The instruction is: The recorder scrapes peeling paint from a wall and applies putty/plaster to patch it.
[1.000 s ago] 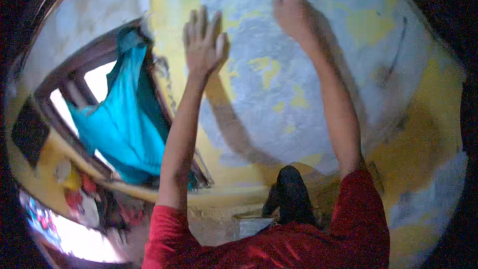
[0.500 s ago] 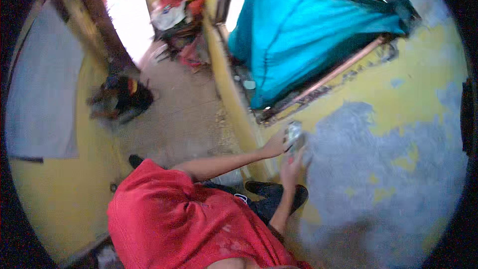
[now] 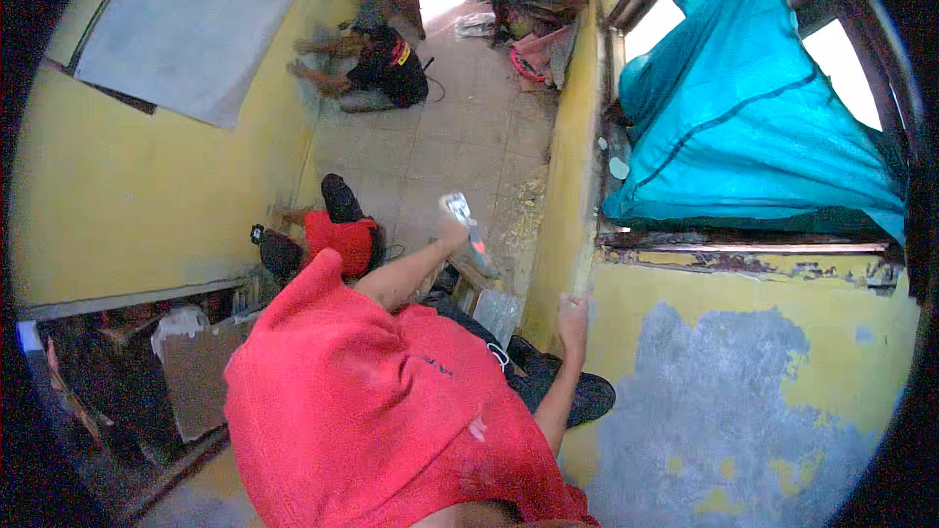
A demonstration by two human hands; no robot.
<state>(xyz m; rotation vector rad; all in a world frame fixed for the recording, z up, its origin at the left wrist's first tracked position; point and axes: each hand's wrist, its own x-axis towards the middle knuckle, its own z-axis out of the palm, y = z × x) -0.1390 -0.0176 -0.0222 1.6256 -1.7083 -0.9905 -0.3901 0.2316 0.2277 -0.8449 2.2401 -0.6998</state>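
My left hand (image 3: 452, 229) is closed around a hand tool that looks like a scraper (image 3: 478, 246), with a silvery head and a grey and red handle. Its head pokes out above the fingers and its handle slants down past them. Over to the right, my right hand (image 3: 572, 311) is curled into a fist beside the yellow wall's corner, with nothing visible in it. Bare grey patches (image 3: 714, 372) show on the wall at the right, where the yellow paint is gone.
A person in black (image 3: 391, 64) crouches by the far left wall, hands against it. Closer, another person in red (image 3: 342, 235) is low beside me. Tiled floor (image 3: 460, 127) runs between, with crumbs along the right wall. A teal cloth (image 3: 734, 127) covers the window; clothes (image 3: 533, 0) are piled far back.
My right hand has let go of the tool and moved apart from it. The left hand keeps it, now farther left. My view has swung left, bringing two people into clearer sight.
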